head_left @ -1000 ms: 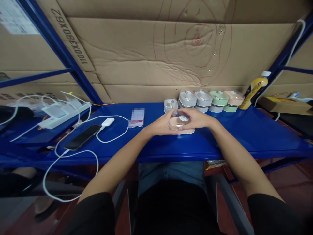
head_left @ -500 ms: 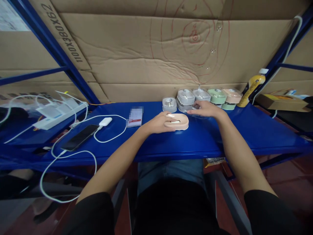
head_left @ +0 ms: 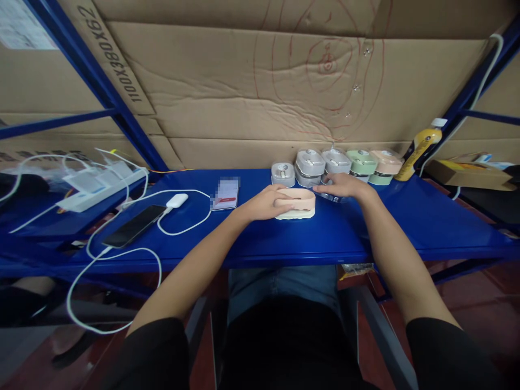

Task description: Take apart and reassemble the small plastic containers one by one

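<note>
My left hand [head_left: 270, 202] grips the left end of a peach oval plastic case [head_left: 303, 202], thumb in front and fingers behind. The case is tilted, and a slot shows in its near side. Along its bottom runs a white wavy-edged part [head_left: 296, 214], close to the table. My right hand [head_left: 341, 186] is to the right and farther back, its fingers bent over a clear plastic lid [head_left: 332, 197]. The hand hides much of that lid. Just behind it stand grey boxes with clear lids, one single [head_left: 283, 174] and others stacked [head_left: 310, 168].
Green [head_left: 361, 162] and peach [head_left: 385, 161] boxes continue the back row, beside a yellow drink bottle [head_left: 420, 150]. On the left are a lit phone [head_left: 226, 195], a dark phone [head_left: 134, 226], white cables and a power strip [head_left: 105, 187]. Cardboard [head_left: 227, 92] backs the blue table [head_left: 252, 241].
The peach case has tilted in my left hand, so its side slot and white bottom part now show. My right hand has shifted slightly lower, over the clear lid. The view has shifted slightly.
</note>
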The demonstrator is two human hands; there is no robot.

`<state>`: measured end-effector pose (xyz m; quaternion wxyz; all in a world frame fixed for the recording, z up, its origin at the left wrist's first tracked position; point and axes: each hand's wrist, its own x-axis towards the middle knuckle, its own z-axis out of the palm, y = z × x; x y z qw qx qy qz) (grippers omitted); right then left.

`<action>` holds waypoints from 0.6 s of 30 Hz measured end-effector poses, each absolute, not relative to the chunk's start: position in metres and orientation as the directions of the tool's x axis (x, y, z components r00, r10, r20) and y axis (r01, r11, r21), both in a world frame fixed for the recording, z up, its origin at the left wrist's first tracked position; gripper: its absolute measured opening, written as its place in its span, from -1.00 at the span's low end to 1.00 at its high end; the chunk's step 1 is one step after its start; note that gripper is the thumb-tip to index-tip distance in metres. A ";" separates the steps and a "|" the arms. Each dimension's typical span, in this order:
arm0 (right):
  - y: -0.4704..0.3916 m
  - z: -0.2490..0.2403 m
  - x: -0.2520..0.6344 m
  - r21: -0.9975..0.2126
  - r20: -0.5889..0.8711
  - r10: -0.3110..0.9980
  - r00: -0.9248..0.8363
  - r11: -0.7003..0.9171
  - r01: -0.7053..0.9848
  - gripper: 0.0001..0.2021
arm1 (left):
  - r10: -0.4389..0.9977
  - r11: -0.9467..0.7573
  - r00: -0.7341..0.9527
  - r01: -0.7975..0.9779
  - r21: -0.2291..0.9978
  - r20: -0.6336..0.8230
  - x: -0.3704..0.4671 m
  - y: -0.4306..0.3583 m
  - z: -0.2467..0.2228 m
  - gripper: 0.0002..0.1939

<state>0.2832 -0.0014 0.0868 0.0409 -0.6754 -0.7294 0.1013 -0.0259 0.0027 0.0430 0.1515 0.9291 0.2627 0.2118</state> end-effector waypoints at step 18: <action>0.005 0.071 0.281 -0.146 -0.128 0.982 -0.141 0.122 0.982 -0.11 | 0.746 -0.665 0.594 0.649 0.369 0.299 -0.043 0.026 0.037 -0.51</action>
